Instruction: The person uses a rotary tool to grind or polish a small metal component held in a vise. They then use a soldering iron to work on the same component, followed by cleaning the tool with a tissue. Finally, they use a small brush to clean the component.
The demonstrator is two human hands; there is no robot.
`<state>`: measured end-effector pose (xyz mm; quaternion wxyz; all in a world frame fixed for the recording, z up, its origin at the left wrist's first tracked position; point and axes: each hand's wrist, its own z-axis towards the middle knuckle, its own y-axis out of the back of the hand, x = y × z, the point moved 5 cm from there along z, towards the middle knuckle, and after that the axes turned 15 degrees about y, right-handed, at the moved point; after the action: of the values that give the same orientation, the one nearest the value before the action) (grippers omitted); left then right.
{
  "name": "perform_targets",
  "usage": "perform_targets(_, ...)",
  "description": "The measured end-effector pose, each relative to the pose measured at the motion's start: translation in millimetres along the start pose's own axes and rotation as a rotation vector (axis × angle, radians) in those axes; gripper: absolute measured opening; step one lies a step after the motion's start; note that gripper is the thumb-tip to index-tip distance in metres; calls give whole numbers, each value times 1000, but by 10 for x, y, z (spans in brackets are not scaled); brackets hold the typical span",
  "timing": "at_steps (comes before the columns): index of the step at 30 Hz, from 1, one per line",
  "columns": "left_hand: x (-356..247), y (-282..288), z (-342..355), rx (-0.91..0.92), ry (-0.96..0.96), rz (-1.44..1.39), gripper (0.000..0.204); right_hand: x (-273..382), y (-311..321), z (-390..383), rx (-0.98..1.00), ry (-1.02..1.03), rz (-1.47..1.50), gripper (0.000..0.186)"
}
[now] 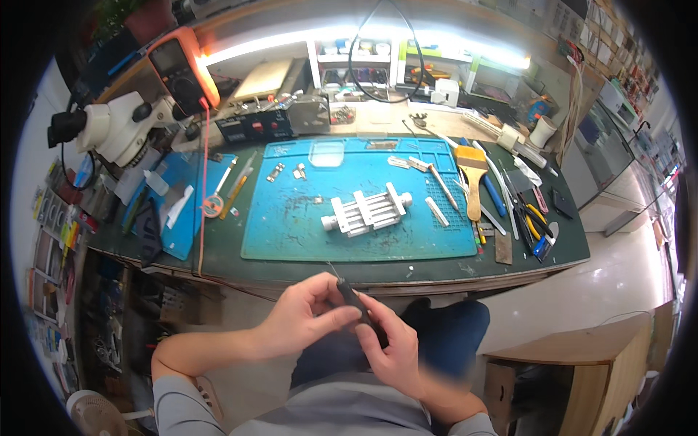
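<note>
Progress: judge as under way; cannot confirm the exact stage. Done, as far as visible: dark slim tool in hand and clear of the counter, with left hand and right hand both engaged. Outstanding, by judgement: remainder of the handling, with no finished result in view. Note silver clamp fixture on blue mat, well apart from both hands.

Grip, left: pinching upper portion of the tool between thumb and fingers. Grip, right: folded around lower portion, thumb along the near side; cannot tell the contact on the hidden side.

Location of the tool: between the two hands, on the near side of the counter's front edge, above dark trouser legs. Orientation: tilted, narrow end toward upper left, lower end within the right grip. Observe thin line at the narrow end; too small to identify.
</note>
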<state>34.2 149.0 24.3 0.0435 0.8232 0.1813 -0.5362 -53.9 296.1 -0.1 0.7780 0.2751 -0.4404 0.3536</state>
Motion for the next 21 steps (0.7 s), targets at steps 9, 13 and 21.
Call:
perform_targets(9, -589, 389, 145, -462, -642, 732, 39, 60, 589, 226, -142, -107, 158, 43)
perform_targets(13, -704, 656, 426, -593, -619, 823, 71, 63, 926, 525, -265, -64, 27, 40)
perform_targets(21, -600, 565, 654, -519, -490, 859, 96, -155, 1065, 898, -253, 1, -43, 38)
